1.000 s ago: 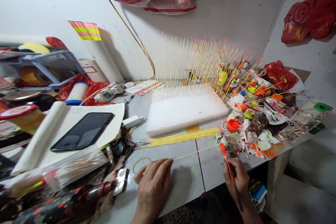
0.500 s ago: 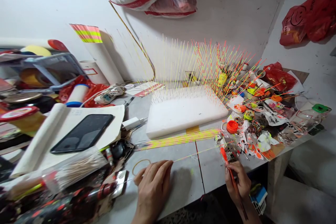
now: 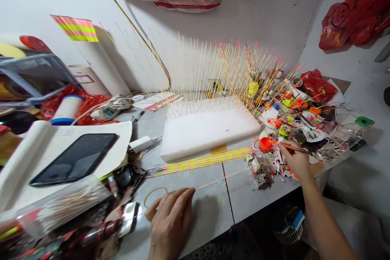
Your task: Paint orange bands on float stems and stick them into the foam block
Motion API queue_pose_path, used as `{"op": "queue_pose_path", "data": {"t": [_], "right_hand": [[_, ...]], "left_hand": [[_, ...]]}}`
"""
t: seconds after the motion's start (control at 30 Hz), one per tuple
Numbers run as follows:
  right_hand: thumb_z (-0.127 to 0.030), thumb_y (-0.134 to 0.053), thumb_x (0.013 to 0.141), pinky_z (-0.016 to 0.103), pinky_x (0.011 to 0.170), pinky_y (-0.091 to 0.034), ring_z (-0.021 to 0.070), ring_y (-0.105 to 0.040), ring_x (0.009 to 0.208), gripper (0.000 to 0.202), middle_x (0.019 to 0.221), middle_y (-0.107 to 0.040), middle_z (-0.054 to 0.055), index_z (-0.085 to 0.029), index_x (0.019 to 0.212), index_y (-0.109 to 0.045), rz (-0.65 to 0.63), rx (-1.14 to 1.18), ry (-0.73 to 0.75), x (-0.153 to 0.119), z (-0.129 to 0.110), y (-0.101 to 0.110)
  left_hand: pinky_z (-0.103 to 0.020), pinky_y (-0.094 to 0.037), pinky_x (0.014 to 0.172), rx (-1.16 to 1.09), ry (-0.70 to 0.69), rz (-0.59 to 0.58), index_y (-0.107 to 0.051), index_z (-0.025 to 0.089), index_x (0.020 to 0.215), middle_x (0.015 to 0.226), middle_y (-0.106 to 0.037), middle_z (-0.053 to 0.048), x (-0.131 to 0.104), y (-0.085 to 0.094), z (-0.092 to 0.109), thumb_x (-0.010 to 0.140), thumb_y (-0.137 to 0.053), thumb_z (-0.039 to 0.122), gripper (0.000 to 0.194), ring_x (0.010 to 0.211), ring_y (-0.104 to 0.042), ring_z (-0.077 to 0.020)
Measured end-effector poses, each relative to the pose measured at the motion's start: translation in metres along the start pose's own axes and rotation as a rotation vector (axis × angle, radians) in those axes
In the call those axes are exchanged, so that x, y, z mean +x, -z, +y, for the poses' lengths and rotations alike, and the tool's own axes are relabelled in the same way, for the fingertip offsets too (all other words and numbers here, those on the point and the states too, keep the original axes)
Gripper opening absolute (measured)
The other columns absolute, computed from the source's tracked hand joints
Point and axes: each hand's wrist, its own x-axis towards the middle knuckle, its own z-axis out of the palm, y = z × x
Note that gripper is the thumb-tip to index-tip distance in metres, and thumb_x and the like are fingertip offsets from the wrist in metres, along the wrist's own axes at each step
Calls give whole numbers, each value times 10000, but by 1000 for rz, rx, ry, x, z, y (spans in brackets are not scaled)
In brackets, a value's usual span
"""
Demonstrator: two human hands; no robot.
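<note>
My left hand (image 3: 170,219) rests low on the grey table, its fingers closed around one end of a thin painted stick (image 3: 219,179). The stick's other end reaches right to a paint-spattered block (image 3: 258,172). My right hand (image 3: 297,161) is closed on a paintbrush (image 3: 294,146), its tip at a small orange paint cap (image 3: 265,144). Behind my left hand lies a bundle of yellow and pink sticks (image 3: 207,160) along the front of a white foam block (image 3: 210,130). Many thin coloured sticks stand upright in the foam.
A phone (image 3: 76,158) lies on an open notebook (image 3: 124,138) at left, beside a bag of cotton swabs (image 3: 70,205). Paint pots and stained scraps crowd the right side, near a clear bottle with a green cap (image 3: 364,121). A rubber band (image 3: 155,191) lies by my left hand.
My right hand has moved up and right with the paintbrush, from beside the spattered block to the orange cap. My left hand keeps its hold on the stick. The view has shifted right.
</note>
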Motion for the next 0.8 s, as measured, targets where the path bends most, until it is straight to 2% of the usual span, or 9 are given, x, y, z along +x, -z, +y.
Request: {"op": "queue_pose_path", "data": {"t": [0.13,0.27,0.4,0.57,0.8], "right_hand": [[-487,-470,997,326,743,-537,215,-711,776,397,858,-766,45,-230,877,-748,-137,-177,93,25,6,-17],[-467,-527,978,334,759,-521,230,-699,771,354,804,-758,53,-235,829,-751,-177,-232,113,30,10,-31],[-468,-514,988,333,762,-515,232,-695,783,369,784,-753,53,-239,829,-755,-187,-269,131,29,11,-27],[-465,-492,1005,328,791,-516,227,-703,835,360,867,-769,40,-246,904,-760,-177,-287,155,29,10,-19],[-469,-482,1010,330,765,-513,231,-698,799,403,809,-761,44,-247,815,-756,-208,-309,178,31,7,-21]], "left_hand": [[-304,-403,764,-17,29,-9,-655,211,987,840,-712,-22,-3,-1,0,914,-571,107,153,736,-647,-148],[-307,-399,761,-18,47,-26,-661,219,990,850,-716,-21,-5,-2,0,919,-557,125,157,742,-649,-151],[-299,-396,748,-9,30,-32,-646,210,990,847,-706,-22,-3,0,1,921,-557,112,150,736,-638,-146],[-305,-401,763,-27,52,-39,-646,217,1002,856,-708,-20,-4,-1,2,919,-549,108,168,752,-641,-148],[-315,-392,789,-18,61,-29,-643,214,992,846,-713,-18,-2,0,5,916,-552,91,170,754,-643,-149]]}}
